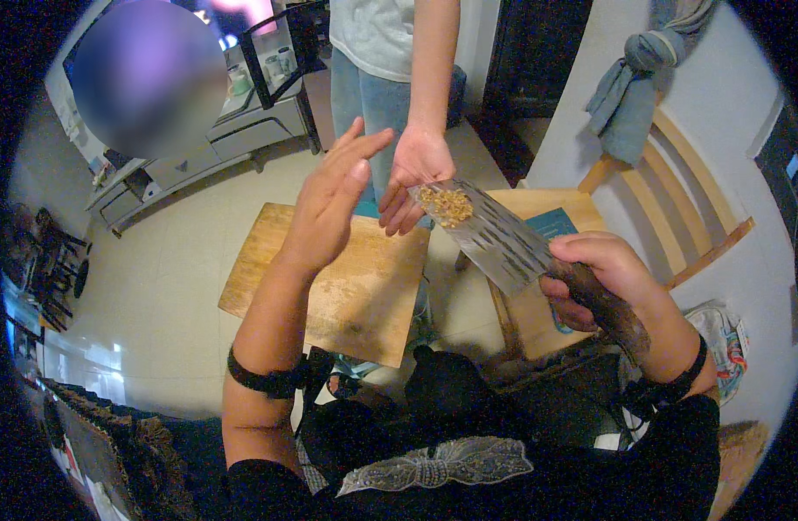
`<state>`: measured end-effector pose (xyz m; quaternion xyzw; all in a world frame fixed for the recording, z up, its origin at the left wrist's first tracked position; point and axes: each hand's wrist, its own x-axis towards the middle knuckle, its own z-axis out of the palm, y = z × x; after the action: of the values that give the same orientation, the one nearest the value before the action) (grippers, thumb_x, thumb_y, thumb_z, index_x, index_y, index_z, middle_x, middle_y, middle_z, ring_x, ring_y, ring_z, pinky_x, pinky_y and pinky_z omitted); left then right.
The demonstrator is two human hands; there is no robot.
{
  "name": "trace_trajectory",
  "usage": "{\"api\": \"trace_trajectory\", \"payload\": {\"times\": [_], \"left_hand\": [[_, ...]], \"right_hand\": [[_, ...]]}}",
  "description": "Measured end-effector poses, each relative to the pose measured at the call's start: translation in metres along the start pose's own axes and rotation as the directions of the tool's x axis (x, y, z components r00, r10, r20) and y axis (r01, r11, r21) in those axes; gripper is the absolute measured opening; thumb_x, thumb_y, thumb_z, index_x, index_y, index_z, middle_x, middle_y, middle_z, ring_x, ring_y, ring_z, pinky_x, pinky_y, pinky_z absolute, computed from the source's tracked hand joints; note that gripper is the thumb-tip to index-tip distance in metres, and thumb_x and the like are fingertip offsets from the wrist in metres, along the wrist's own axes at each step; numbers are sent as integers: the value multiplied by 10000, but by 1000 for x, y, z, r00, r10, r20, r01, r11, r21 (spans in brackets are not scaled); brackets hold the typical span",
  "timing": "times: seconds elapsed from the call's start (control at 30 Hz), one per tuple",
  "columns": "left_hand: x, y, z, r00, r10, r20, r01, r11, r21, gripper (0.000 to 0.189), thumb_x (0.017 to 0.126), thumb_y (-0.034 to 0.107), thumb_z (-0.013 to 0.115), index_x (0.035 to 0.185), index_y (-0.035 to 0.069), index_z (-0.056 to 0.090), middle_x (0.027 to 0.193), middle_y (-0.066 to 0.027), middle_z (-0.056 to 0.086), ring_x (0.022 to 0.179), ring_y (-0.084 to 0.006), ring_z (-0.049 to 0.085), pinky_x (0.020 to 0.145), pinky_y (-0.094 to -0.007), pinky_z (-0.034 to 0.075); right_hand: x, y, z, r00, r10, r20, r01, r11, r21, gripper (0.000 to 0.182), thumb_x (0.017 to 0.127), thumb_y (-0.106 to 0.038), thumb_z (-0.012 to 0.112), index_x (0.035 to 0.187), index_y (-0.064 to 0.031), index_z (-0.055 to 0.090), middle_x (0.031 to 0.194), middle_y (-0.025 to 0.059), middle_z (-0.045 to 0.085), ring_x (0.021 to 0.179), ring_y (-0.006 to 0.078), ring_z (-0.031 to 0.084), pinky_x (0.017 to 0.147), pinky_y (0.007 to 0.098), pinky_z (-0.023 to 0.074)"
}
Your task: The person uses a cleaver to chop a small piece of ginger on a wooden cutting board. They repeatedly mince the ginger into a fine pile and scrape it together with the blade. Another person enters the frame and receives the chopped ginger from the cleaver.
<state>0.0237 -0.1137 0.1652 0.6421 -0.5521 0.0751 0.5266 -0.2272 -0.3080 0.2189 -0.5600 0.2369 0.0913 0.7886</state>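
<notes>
A cleaver is in my right hand (594,277), which grips its dark wooden handle (597,296). Its wide blade (503,244) points up and to the left, streaked with dark marks. A small heap of crumbled yellow-brown bits (446,206) lies on the blade near its far end. Another person's hand (418,166) reaches in from the top, palm showing, right beside the blade's end; whether they touch cannot be told. My left hand (330,195) is raised to the left of that hand, holding nothing, with fingers extended. Below it is a wooden board (366,280).
A wooden chair (672,195) stands at right with a teal booklet (551,223) on its seat. A grey-blue cloth (624,124) hangs above it. The other person's legs (373,111) are beyond the board. A low cabinet (262,130) stands at upper left.
</notes>
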Motion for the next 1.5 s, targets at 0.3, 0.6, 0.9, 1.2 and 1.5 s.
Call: {"api": "trace_trajectory", "payload": {"times": [0.3, 0.6, 0.9, 1.2, 1.5], "left_hand": [[-2, -5, 0, 998, -65, -22, 60, 978, -198, 417, 960, 267, 356, 1202, -3, 560, 1260, -130, 548, 1327, -323, 312, 1081, -394, 226], [8, -2, -12, 987, 104, 121, -101, 994, -37, 437, 947, 318, 345, 1187, 42, 584, 1250, -111, 560, 1333, -347, 297, 1098, -453, 145], [1, 29, -7, 828, 319, 462, -386, 921, 56, 468, 908, 371, 383, 1255, 99, 537, 1279, -76, 541, 1345, -395, 249, 1089, -545, 98], [-2, 15, -6, 796, 324, 511, -430, 897, 103, 490, 909, 388, 391, 1281, 93, 512, 1267, -99, 544, 1332, -412, 261, 1091, -546, 111], [-1, -1, -15, 803, 281, 526, -436, 878, 196, 467, 911, 350, 389, 1280, 91, 511, 1268, -113, 539, 1298, -385, 339, 1099, -504, 143]], "right_hand": [[6, -5, 10, 997, 76, -21, -75, 996, 41, 313, 874, -324, 518, 752, -36, 541, 585, 80, 533, 391, 195, 492, 342, 306, 369], [13, -8, 23, 994, 95, 44, -99, 991, 91, 281, 856, -320, 560, 826, -40, 562, 631, 86, 571, 420, 204, 515, 344, 307, 376], [24, -10, 20, 987, 141, 74, -147, 985, 85, 303, 870, -336, 549, 823, -38, 557, 625, 88, 568, 421, 221, 517, 358, 331, 389], [23, -16, 40, 994, 108, -36, -110, 992, -56, 299, 878, -336, 484, 802, -47, 500, 602, 60, 492, 367, 162, 429, 338, 286, 320], [27, -19, 44, 993, 121, -14, -121, 992, -18, 306, 878, -330, 479, 801, -35, 502, 603, 63, 490, 362, 164, 422, 348, 299, 323]]}}
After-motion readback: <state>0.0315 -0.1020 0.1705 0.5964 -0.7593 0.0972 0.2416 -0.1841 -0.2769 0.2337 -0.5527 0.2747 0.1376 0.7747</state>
